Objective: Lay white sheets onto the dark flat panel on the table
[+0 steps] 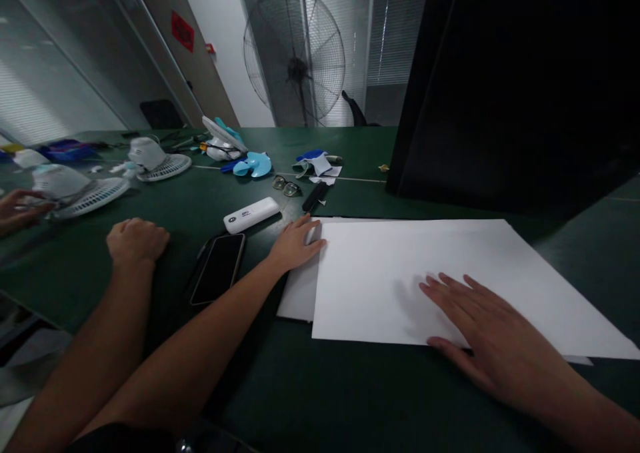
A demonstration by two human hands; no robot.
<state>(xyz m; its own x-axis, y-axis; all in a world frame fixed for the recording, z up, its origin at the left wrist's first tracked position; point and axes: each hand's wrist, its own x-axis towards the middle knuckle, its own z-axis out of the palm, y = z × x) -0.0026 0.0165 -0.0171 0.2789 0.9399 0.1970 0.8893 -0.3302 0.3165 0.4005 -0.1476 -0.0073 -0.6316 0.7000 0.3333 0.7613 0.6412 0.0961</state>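
Observation:
Two white sheets of paper (pixel 400 273) lie stacked on the dark green table (pixel 310 386), and the lower sheet sticks out at the left. My right hand (pixel 480 333) lies flat on the near edge of the top sheet, fingers spread, holding nothing. My left hand (pixel 295 243) rests on the sheets' far left corner with its fingers loosely extended. A black phone (pixel 217 268) lies face up just left of my left forearm. A white rectangular device (pixel 251 214) sits beyond the phone.
Another person's fist (pixel 136 240) rests left of the phone, and a further hand (pixel 15 210) touches a white fan part (pixel 75 190). Glasses (pixel 286 186), a black pen-like object (pixel 315 196) and blue and white fan pieces (pixel 253 164) lie behind. A big black panel (pixel 520 86) stands at right.

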